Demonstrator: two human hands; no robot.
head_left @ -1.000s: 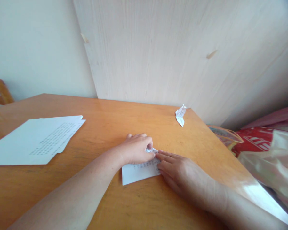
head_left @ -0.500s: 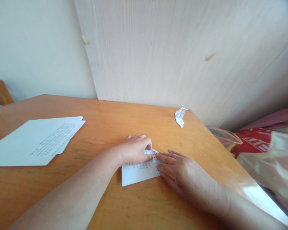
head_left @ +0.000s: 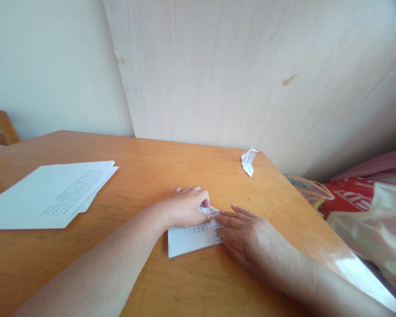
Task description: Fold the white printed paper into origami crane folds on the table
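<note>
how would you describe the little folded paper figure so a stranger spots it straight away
Find the wooden table and follow its far edge, along the pale panel, to the right-hand corner. Near it sits the small paper figure. Unlike the flat sheets at left or the paper under the left hand, it has pointed folds.

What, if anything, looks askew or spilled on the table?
Only a minor thing: the paper stack at the left of the table isn't squared, with one sheet's edge jutting past another on its right side. No spill shows around the folded paper.
</note>
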